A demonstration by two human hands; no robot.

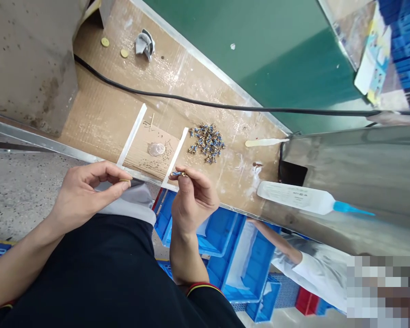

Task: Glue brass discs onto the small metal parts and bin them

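"The blue-and-gold piece point(177, 174), where do you find it from your distant seat?"

"I find it in the right hand point(193, 200), at the near edge of the brown bench point(102, 107). Whether it is over the edge or just before it, I cannot tell."

"Is there some writing on the bench that I can use?"

"On the bottle point(295, 197) with the blue nozzle, yes, there is printing: a few darker characters in the middle and paler lines around them. For me they are too small to read, so I name no brand."

"And how are the hands?"

"Both are pinching. The right one closes thumb and forefinger on the piece, and its blue part sticks out past the fingertips. The left hand point(78, 193) presses thumb and forefinger on a thin yellowish item point(125, 180), which I see only edge-on."

"Are there more such pieces?"

"Yes, a heap point(208, 142) of similar ones lies on the bench, beyond the right hand, many touching each other."

"How does one piece behave, in your opinion?"

"I judge it light and stiff, the gold parts probably metal and a little slippery. I would hold it near one end, with soft fingertips, because a hard squeeze could make it turn or jump away."

"And the yellowish item?"

"Very light, I think; maybe it can bend. I would take it flat, near the rim."
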